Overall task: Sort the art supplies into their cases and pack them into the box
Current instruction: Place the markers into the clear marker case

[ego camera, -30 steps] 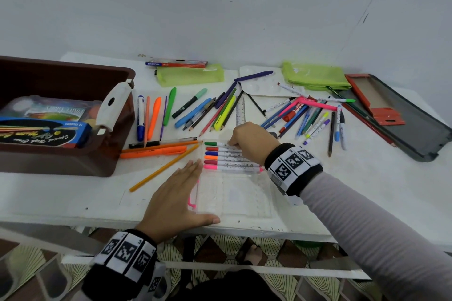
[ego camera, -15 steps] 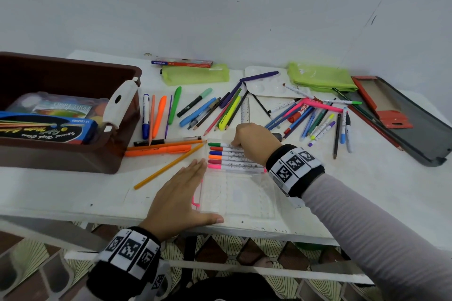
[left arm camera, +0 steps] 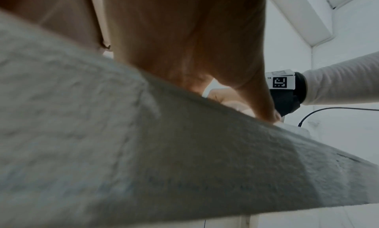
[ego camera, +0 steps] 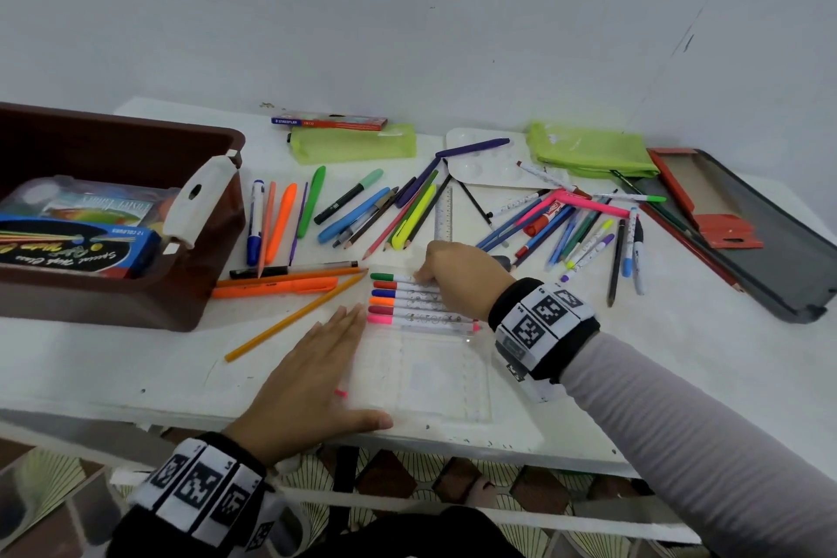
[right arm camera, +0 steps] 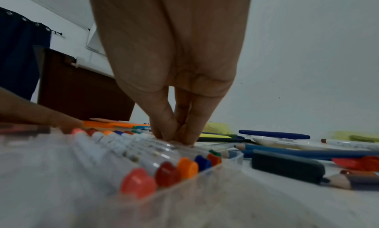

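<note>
Little has shifted since a second ago: both hands sit where they were, and only the head view has drifted slightly. Nearest, the left hand (ego camera: 312, 376) lies flat with straight fingers on the left edge of the clear case (ego camera: 425, 369) at the front of the desk (ego camera: 136, 372), pinning it and holding nothing. Just beyond, the right hand (ego camera: 457, 274) has its fingertips (right arm camera: 174, 134) bunched down on the far end of the row of markers (ego camera: 407, 301) lying side by side in the case's far half; whether it pinches one or only presses them I cannot tell. Farther back, loose pens (ego camera: 362, 213) fan across the desk, with the brown box (ego camera: 113, 140) to the left already holding other cases.

I judge the markers light, smooth and apt to roll, so they are best taken mid-barrel; the case looks thin and slippery, wanting a flat palm or a grip at its edges.

Only the right wrist view shows the coloured end caps (right arm camera: 139, 182) against the case wall. The left wrist view is mostly blocked by the desk edge, and only the head view gives the whole layout.
</note>
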